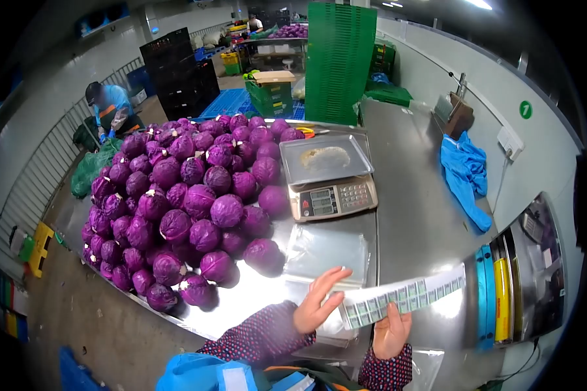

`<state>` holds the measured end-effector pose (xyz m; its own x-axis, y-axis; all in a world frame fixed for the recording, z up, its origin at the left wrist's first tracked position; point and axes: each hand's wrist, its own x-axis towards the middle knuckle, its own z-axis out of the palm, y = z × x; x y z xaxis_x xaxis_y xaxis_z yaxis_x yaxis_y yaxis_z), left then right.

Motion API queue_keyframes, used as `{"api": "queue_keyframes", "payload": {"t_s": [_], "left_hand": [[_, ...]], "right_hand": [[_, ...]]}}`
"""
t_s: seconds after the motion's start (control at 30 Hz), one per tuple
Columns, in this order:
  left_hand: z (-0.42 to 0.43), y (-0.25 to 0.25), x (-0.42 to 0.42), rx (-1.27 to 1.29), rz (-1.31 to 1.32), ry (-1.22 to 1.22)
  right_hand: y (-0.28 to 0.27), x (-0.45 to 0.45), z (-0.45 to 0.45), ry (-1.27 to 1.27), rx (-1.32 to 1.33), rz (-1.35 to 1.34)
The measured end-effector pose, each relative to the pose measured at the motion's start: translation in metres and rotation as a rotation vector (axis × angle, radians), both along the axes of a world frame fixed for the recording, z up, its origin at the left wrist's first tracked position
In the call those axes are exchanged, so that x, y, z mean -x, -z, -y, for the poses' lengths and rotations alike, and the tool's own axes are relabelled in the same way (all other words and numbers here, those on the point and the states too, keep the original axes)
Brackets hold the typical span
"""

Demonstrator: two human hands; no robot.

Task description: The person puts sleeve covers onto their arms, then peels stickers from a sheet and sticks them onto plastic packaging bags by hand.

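Observation:
My right hand [392, 331] pinches the lower edge of a long white sheet of labels [398, 296], printed with rows of small green-and-white stickers. At the sheet's left end is my left hand [319, 305], its fingers stretched out and apart. A small pale spot shows by its fingertip; I cannot tell what it is. Beneath and beyond the hands lies a stack of clear plastic bags [326, 253]. A digital scale [336, 199] with a metal pan [316, 171] stands behind the bags. Many purple cabbages [205, 202] are heaped to the left on a metal table [241, 296].
Along the right wall are a blue cloth garment [464, 173] and a dark machine [535, 267] beside blue and yellow rolls [496, 300]. A tall stack of green crates [336, 62] rises at the back. Another person [114, 107] bends by a green net bag [96, 166] on the far left.

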<state>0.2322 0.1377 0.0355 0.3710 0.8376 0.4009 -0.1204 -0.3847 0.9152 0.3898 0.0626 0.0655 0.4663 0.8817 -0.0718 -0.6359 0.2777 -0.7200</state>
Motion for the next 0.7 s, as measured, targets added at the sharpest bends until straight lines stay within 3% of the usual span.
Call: {"api": "queue_keyframes", "payload": {"t_s": [0.1, 0.13, 0.17, 0.23, 0.27, 0.3, 0.37, 0.43, 0.47, 0.5, 0.57, 0.7], "left_hand": [[0.003, -0.034, 0.021, 0.141, -0.172, 0.122], [0.007, -0.026, 0.025, 0.359, -0.084, 0.113], [0.007, -0.018, 0.028, 0.214, -0.050, -0.008], [0.007, -0.028, 0.041, 0.478, 0.103, -0.017], [0.004, -0.033, 0.048, 0.476, 0.119, -0.010], [0.002, -0.036, 0.055, 0.468, 0.139, -0.007], [-0.005, -0.039, 0.069, 0.413, 0.115, 0.037], [-0.011, -0.040, 0.080, 0.410, 0.087, 0.108], [-0.013, -0.040, 0.084, 0.396, 0.037, 0.121], [-0.015, -0.042, 0.084, 0.397, 0.030, 0.136], [-0.022, -0.040, 0.085, 0.361, 0.037, 0.185], [-0.033, -0.045, 0.092, 0.331, -0.007, 0.221]], "right_hand": [[-0.002, 0.025, -0.007, -0.031, 0.005, 0.016], [0.003, 0.030, -0.009, -0.038, -0.008, 0.061], [0.006, 0.037, -0.008, -0.045, -0.017, 0.101], [-0.006, 0.049, -0.006, -0.102, -0.054, 0.048], [0.001, 0.044, -0.005, -0.115, -0.082, 0.101], [-0.002, 0.040, -0.003, 0.039, 0.007, 0.072], [0.001, 0.021, 0.004, 0.462, 0.107, 0.333], [-0.023, 0.004, 0.012, 0.585, 0.048, 0.844], [-0.035, -0.015, 0.019, 0.516, 0.078, 1.295], [-0.057, -0.013, 0.014, 0.421, 0.018, 1.498], [-0.101, 0.003, 0.003, 0.305, 0.169, 2.074], [-0.112, -0.015, -0.004, 0.414, 0.213, 2.199]]}}
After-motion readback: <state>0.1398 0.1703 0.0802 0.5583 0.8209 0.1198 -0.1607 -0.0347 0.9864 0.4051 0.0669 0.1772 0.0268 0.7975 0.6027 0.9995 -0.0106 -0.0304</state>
